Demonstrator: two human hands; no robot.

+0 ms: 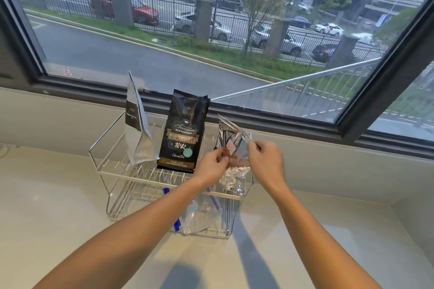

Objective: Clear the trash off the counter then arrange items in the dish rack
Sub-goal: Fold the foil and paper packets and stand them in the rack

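Clear foil-filled pouch [231,148]: left hand [212,166] and right hand [265,161] are pinching it between their fingers, standing it upright in the dish rack [112,171], right of black coffee bag [183,131].

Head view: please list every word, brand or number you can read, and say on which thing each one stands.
"B&M": top of the black coffee bag standing in the dish rack.
"Treasure", "BLUE MOUNTAIN": same bag, middle.
Gold Chinese characters and small bottom line: same bag, too small to read surely.
Dark label on the silver pouch: too blurred.
Clear packet pinched by both hands: print unreadable.
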